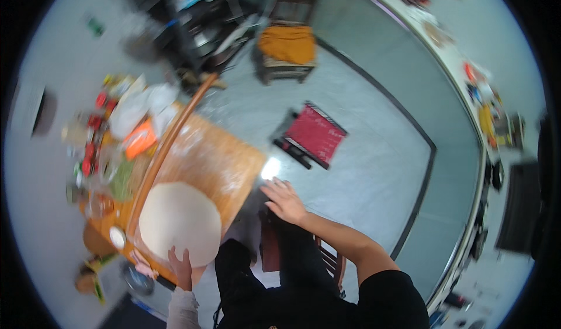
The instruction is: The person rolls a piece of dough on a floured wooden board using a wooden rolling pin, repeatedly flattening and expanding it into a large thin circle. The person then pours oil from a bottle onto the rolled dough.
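Note:
My right hand [285, 201] is held out over my knee, fingers apart and nothing in it. It is near the corner of a floured wooden board [232, 153]. A large round sheet of pale dough [179, 219] lies on the board. Along the dough's far side rests a long wooden rolling pin [168, 140], one end jutting past the board. Another person's hand [179, 265], in a light sleeve unlike my black one, reaches to the dough's near edge; whether it presses the dough I cannot tell. My left hand is out of view.
Behind the rolling pin crowd plastic bags [129, 114], an orange packet [140, 139] and several red-topped containers. A small white round container [117, 237] stands by the pin's near end. On the floor are a red-seated low stool [315, 131] and a chair with an orange cushion [287, 44].

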### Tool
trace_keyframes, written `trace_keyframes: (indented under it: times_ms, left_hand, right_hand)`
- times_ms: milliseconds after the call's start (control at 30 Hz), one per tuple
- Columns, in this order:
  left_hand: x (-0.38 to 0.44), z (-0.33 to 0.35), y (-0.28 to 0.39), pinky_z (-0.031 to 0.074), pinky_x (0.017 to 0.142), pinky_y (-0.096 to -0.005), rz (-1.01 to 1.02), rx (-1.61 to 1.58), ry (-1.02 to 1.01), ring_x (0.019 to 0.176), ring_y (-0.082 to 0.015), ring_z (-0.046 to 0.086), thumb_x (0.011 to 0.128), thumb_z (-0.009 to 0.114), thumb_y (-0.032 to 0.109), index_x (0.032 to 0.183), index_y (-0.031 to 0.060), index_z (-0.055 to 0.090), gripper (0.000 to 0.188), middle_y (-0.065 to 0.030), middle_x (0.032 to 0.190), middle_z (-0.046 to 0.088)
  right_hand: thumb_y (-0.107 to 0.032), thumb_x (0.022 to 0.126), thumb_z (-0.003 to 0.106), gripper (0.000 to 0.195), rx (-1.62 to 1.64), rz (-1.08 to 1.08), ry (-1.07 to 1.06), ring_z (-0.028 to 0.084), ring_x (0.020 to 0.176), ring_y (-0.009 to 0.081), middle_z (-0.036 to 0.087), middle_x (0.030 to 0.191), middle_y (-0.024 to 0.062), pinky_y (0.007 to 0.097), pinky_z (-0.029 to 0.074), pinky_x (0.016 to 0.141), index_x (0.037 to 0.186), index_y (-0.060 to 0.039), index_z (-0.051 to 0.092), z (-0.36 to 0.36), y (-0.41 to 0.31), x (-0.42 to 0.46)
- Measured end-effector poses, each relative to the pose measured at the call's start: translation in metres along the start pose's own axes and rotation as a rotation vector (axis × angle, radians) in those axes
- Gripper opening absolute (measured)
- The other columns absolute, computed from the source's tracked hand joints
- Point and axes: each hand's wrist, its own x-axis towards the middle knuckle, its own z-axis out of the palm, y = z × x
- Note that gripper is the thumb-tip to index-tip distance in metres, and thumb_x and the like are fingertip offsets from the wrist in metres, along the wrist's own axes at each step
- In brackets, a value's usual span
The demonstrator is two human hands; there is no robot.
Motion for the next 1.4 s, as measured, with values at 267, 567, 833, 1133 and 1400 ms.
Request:
trace_keyframes:
  times_ms: [267, 567, 833, 1133, 1400]
  left_hand:
    - [0.003, 0.067, 0.329, 0.025, 0.118, -0.0473, 0.412, -0.077, -0.205, 0.144, -0.0417, 0.031, 0.094, 0.067, 0.021, 0.138, 0.0028, 0.051, 0.051, -0.0288, 0.151, 0.036]
    - [-0.034, 0.203, 0.564, 0.034, 0.11, -0.0438, 0.736, -0.14, -0.475, 0.142, -0.0367, 0.035, 0.092, 0.068, 0.021, 0.131, 0.0081, 0.059, 0.042, -0.0235, 0.151, 0.04]
    - [-0.104, 0.273, 0.718, 0.035, 0.111, -0.0426, 0.899, -0.171, -0.708, 0.142, -0.0323, 0.038, 0.093, 0.067, 0.023, 0.127, 0.0052, 0.062, 0.039, -0.0223, 0.15, 0.043]
    - [-0.163, 0.401, 0.79, 0.029, 0.115, -0.0371, 0.953, -0.197, -0.905, 0.141, -0.0296, 0.041, 0.092, 0.067, 0.019, 0.125, 0.0002, 0.062, 0.038, -0.0206, 0.145, 0.05]
    - [-0.239, 0.503, 0.867, 0.046, 0.087, -0.0312, 0.553, -0.189, -0.953, 0.11, -0.0146, 0.056, 0.096, 0.064, 0.025, 0.128, 0.0081, 0.061, 0.036, -0.0032, 0.123, 0.062]
  right_hand:
    - [-0.02, 0.086, 0.068, 0.054, -0.17, 1.249, 0.214, 0.053, 0.12, 0.0405, 0.058, 0.13, 0.02, 0.0471, 0.043, 0.105, 0.135, -0.0042, 0.052, -0.143, 0.16, -0.344]
    - [-0.026, 0.088, 0.068, 0.053, 0.153, 1.537, 0.586, 0.053, 0.126, 0.0383, 0.059, 0.132, 0.0216, 0.0436, 0.042, 0.108, 0.133, -0.0028, 0.056, -0.179, 0.099, -0.454]
    - [-0.022, 0.089, 0.067, 0.05, 0.203, 1.633, 0.985, 0.053, 0.126, 0.0413, 0.058, 0.133, 0.0251, 0.0443, 0.042, 0.108, 0.133, -0.0003, 0.056, -0.172, 0.016, -0.463]
    - [-0.021, 0.091, 0.067, 0.046, 0.179, 1.799, 1.213, 0.054, 0.126, 0.0406, 0.059, 0.132, 0.0245, 0.0431, 0.042, 0.107, 0.131, 0.0007, 0.057, -0.243, 0.048, -0.493]
    - [-0.028, 0.094, 0.064, 0.045, 0.246, 1.627, 1.151, 0.055, 0.126, 0.037, 0.059, 0.134, 0.0212, 0.0425, 0.044, 0.105, 0.132, -0.0059, 0.058, -0.407, 0.234, -0.564]
